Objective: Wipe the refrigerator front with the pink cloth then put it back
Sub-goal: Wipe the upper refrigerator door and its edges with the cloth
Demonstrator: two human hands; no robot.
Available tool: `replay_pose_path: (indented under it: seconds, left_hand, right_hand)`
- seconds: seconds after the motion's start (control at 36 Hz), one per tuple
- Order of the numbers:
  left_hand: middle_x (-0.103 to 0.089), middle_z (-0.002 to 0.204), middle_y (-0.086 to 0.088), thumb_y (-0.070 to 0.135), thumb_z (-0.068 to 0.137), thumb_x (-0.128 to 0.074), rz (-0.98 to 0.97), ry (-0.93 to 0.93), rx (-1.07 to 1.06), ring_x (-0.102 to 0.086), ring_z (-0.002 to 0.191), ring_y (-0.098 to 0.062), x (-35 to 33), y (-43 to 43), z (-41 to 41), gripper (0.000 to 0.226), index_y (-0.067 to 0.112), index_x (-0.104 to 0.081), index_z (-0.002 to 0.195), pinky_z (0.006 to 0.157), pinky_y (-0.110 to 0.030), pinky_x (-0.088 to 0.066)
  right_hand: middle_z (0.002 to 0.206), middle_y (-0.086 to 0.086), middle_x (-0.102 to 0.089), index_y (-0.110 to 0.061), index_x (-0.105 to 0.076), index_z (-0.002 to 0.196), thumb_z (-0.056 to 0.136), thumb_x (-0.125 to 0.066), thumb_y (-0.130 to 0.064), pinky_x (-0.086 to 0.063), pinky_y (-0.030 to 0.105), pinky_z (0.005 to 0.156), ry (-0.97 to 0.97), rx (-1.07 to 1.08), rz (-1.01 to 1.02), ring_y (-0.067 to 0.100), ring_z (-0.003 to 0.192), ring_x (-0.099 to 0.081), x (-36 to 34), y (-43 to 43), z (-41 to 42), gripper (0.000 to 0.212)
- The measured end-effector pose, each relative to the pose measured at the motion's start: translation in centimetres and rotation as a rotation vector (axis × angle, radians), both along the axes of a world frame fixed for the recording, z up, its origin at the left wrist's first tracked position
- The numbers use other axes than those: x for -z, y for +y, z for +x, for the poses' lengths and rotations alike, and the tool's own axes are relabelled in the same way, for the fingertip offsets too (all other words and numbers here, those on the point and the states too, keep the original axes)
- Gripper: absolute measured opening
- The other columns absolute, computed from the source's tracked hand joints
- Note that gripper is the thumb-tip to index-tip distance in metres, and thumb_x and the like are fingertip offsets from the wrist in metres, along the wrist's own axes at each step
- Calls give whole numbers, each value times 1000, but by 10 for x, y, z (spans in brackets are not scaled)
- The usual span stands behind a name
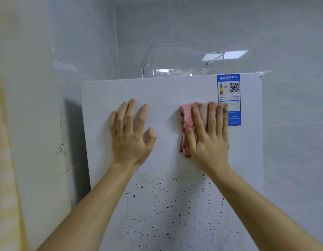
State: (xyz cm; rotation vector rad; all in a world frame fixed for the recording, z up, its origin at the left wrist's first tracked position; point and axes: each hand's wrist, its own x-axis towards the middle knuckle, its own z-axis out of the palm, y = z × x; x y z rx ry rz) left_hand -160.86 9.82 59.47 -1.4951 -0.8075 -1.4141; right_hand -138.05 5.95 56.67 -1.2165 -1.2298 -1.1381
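On the fridge front (pixel 166 91), the right hand (pixel 207 140) pressed the pink cloth (pixel 188 115) flat with straight fingers, just left of the blue label (pixel 229 87). The left hand (pixel 130 134) lay spread and bare on the door further left. Dark specks (pixel 166 205) dotted the door below both hands.

Only one thing to read: the blue sticker on the fridge

A blue energy label (pixel 229 98) sat in the top right corner of the refrigerator front (pixel 166 91), with a white Chinese heading that looked like 中国能效标识, a QR code and a coloured arrow scale under it. The small print lower down was too blurry to read, and the pink cloth (pixel 188 124) under the right hand (pixel 207 140) overlapped its left edge.
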Motion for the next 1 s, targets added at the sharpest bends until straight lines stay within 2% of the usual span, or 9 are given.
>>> replay_pose_path:
  seconds: [0.11,0.19,0.28,0.44,0.56,0.64,0.83,1.0]
  left_hand:
    - [-42,161,-18,36,98,-55,3,-1,1,-37,150,-39,1,1,0,60,15,-50,154,125,-58,-23]
    - [-43,161,-18,34,96,-57,14,-10,7,-38,149,-40,1,2,1,61,15,-51,153,124,-59,-23]
    - [-43,160,-18,33,95,-58,17,-22,17,-38,149,-40,2,1,3,61,15,-52,153,125,-59,-22]
    - [-42,159,-22,31,93,-60,-18,-63,27,-35,149,-43,2,-2,13,63,13,-52,152,124,-64,-19]
    - [-44,157,-21,32,91,-62,5,-80,24,-35,148,-40,-1,-4,19,62,21,-54,151,123,-65,-18]
    - [-45,156,-20,33,89,-64,-3,-107,31,-35,147,-36,-1,-3,21,61,20,-57,149,124,-63,-16]
    - [-46,156,-21,32,90,-62,8,-98,31,-34,148,-36,0,0,21,60,18,-57,148,124,-64,-17]
    - [-43,158,-20,29,89,-61,-18,-112,60,-34,148,-38,1,-6,29,62,22,-55,151,123,-67,-14]
  right_hand:
    - [173,19,-13,-26,-26,166,109,-34,-50,-3,52,132,83,-10,23,41,161,-7,-52,3,11,63]
    - [174,19,-10,-26,-23,167,110,-31,-51,1,50,132,70,-6,-2,41,161,-4,-60,1,17,63]
    - [174,19,-12,-24,-25,167,111,-31,-49,-2,50,132,6,10,8,40,161,-6,-45,-2,27,61]
    - [174,19,-11,-20,-28,166,110,-35,-47,-9,56,131,20,15,-34,39,162,-6,18,-6,39,63]
    - [174,18,-8,-23,-24,167,109,-37,-47,-7,56,131,-13,6,-63,38,162,-4,29,-11,47,63]
    - [174,18,-8,-26,-20,166,109,-35,-48,-1,52,132,5,-1,-51,39,162,-4,17,-10,46,63]
    - [175,18,-6,-26,-19,167,109,-28,-47,8,46,131,106,-9,-38,38,162,-1,-72,-9,58,63]
    - [174,19,-10,-20,-21,167,111,-27,-46,3,48,132,103,11,1,39,161,-5,-56,-6,61,62]
